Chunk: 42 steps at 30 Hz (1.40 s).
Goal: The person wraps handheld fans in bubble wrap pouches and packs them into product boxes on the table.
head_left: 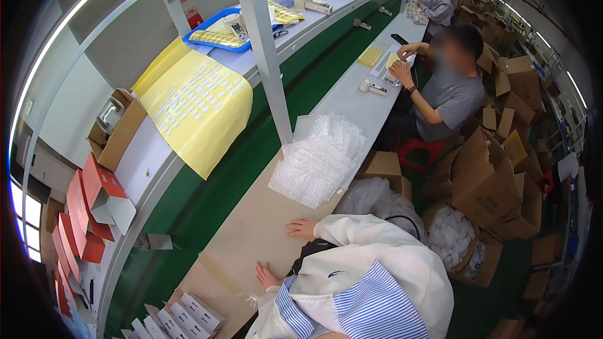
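Observation:
My right hand [303, 228] rests palm down on the tan tabletop [242, 226], fingers stretched out and apart. Closer to the near end, my left hand [267, 274] lies on the same surface, also with its fingers spread. Neither holds anything. Just beyond my right hand is a loose pile of clear bubble-wrap sheets [319, 160]. Several white boxes with dark print [188, 320] stand in a row beside the table end nearest my left hand.
A co-worker [449, 97] handles a small item beside a yellow sticker sheet [370, 56] and a white device [373, 87]. A metal post [264, 50] rises beyond the bubble wrap. Across the green belt [188, 204], a shelf holds red boxes [85, 210] and yellow label paper [195, 107]. Cartons [483, 179] crowd the floor.

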{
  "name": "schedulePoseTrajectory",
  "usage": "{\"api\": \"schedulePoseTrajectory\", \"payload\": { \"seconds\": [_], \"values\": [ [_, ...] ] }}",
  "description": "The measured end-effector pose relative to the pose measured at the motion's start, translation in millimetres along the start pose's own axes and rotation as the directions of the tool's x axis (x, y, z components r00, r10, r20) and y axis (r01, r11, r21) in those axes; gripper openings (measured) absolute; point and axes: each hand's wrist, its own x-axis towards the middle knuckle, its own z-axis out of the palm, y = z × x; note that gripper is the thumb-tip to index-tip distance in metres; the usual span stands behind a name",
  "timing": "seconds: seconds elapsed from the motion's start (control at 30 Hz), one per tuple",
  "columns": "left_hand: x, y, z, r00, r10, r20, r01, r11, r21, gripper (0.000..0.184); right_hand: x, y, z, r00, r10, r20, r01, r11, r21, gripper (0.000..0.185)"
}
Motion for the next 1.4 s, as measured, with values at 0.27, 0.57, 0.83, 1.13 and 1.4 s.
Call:
{"api": "schedulePoseTrajectory", "payload": {
  "seconds": [0.27, 0.57, 0.83, 1.13, 1.4],
  "values": [
    [0.1, -3.5, 3.9, 1.0, 0.011, -0.028, -0.011, 1.0, 0.01, 0.087, 4.7, 4.7, 16.4, 0.998, -0.03, -0.048, 0.03, 1.0, 0.001, 0.081],
    [-2.5, 7.3, -6.6, 0.999, 0.032, -0.028, -0.033, 0.999, -0.011, 0.087, 6.9, 9.5, 19.0, 0.999, -0.027, -0.026, 0.026, 0.999, -0.023, 0.08],
    [-0.9, 3.0, -1.6, 0.998, 0.042, -0.056, -0.042, 0.999, -0.013, 0.083, 8.5, 15.4, 27.3, 0.998, -0.047, -0.032, 0.047, 0.999, 0.0, 0.089],
    [-1.4, 4.0, -3.1, 0.999, 0.016, -0.035, -0.016, 1.0, -0.022, 0.078, 10.6, 14.9, 30.3, 0.999, -0.031, -0.016, 0.031, 0.999, -0.008, 0.091],
    [-0.7, 0.6, 0.8, 0.998, 0.031, -0.048, -0.032, 0.999, -0.014, 0.077, 10.1, 14.9, 29.8, 1.0, -0.017, 0.002, 0.017, 0.999, -0.048, 0.093]
  ]
}}
